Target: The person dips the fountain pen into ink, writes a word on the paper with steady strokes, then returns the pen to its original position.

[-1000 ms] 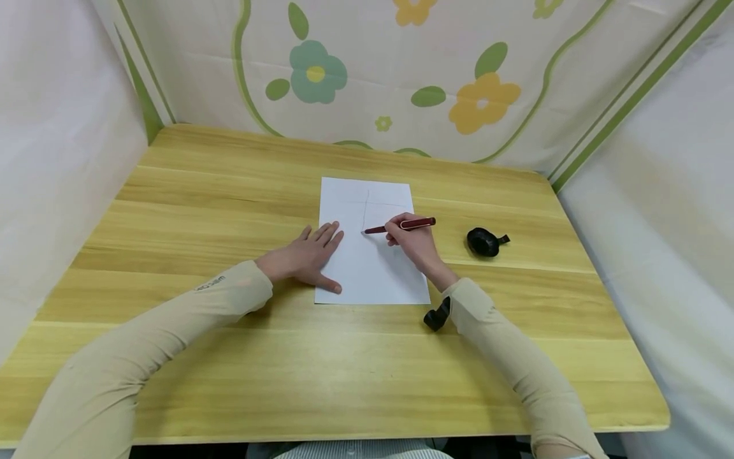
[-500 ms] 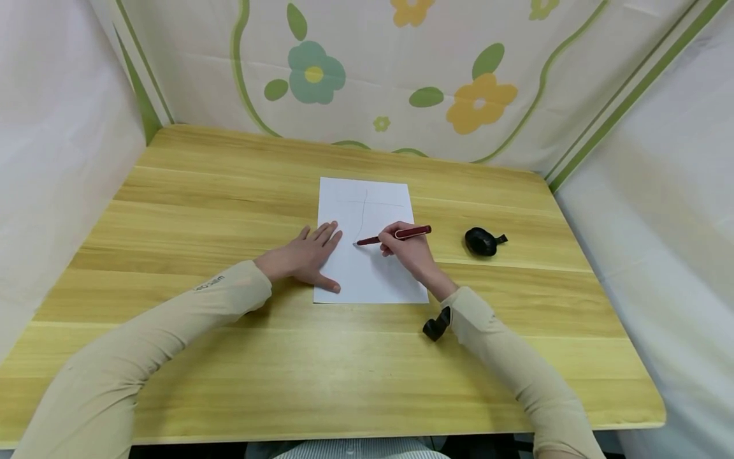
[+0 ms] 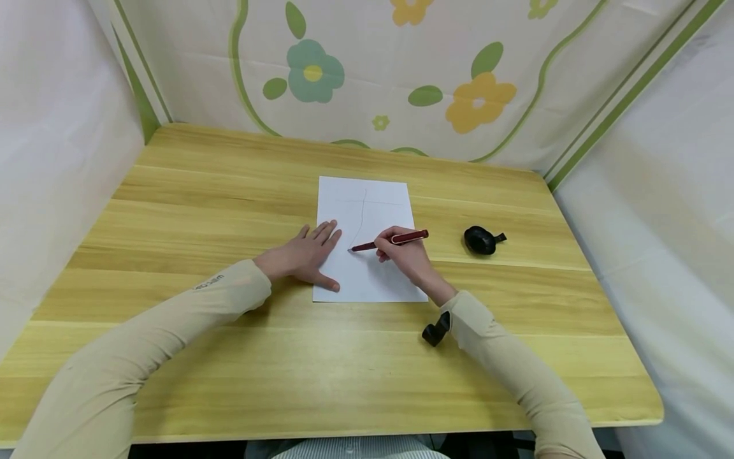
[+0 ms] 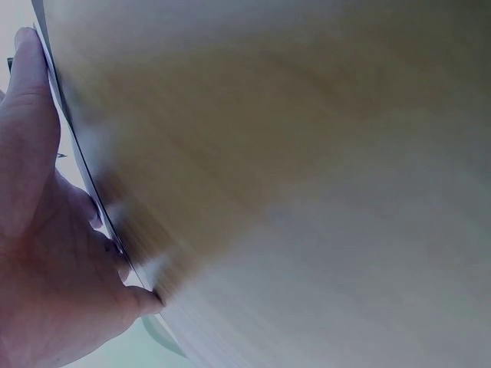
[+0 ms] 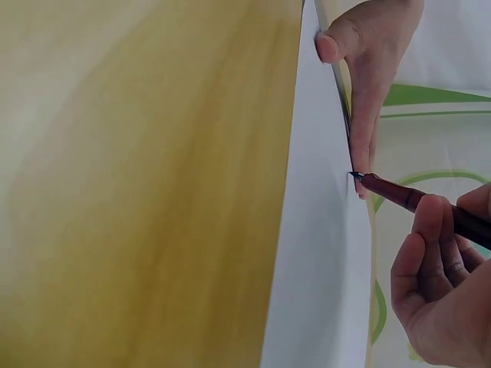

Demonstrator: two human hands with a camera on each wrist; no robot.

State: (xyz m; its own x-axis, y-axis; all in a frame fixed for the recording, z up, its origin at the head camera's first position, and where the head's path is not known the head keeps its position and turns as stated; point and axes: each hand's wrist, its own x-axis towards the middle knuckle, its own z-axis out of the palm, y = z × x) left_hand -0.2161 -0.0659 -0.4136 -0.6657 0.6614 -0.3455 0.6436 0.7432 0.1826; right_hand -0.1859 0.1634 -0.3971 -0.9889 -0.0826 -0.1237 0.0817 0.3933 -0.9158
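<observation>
A white sheet of paper (image 3: 373,280) lies on the wooden table, bearing a thin horizontal line crossed by a long line that curves down to the left. My right hand (image 3: 406,256) pinches a dark red fountain pen (image 3: 410,236), its nib touching the paper near the middle left. In the right wrist view the pen (image 5: 399,193) shows a dark metal nib, and the right hand (image 5: 449,299) has its fingers curled at the barrel. My left hand (image 3: 306,258) rests with spread fingers on the paper's left edge. The left wrist view shows the left hand (image 4: 54,253) from the side.
On the table (image 3: 201,357), a small round black object with a short tab (image 3: 482,240) lies right of the paper. A black device (image 3: 437,329) sits at the right wrist. A white curtain with printed flowers (image 3: 367,76) hangs behind the table.
The pen in my right hand has moved down and left across the paper, lengthening the curved line. My left hand has stayed in place.
</observation>
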